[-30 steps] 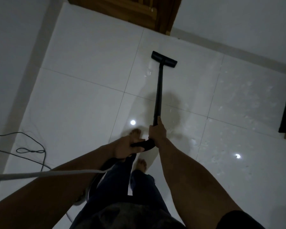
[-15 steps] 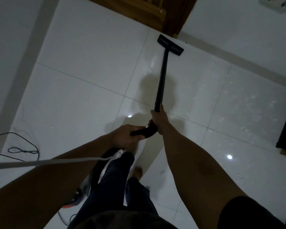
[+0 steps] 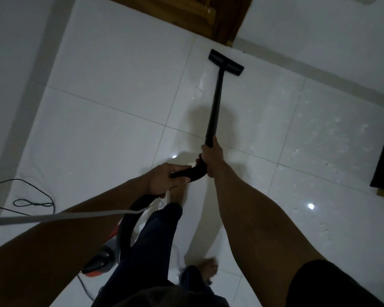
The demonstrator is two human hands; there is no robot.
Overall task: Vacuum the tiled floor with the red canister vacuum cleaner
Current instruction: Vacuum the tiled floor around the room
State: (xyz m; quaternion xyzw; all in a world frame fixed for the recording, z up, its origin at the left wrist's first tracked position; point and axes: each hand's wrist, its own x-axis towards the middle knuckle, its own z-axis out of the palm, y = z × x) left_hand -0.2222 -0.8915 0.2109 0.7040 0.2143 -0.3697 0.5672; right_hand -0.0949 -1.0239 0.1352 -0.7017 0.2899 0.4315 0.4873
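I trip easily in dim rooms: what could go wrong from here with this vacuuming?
The floor head sits close to the wooden door frame; a further push may knock it. The loose black cable on the tiles at left could snag or be sucked in. The hose and red canister lie right by your legs; stepping back might trip you.

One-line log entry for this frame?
left hand: grips curved handle | right hand: grips wand | floor head: on tiled floor, near door frame

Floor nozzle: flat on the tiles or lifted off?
Flat on the tiles: the floor nozzle lies against the tiled floor with no visible gap beneath.
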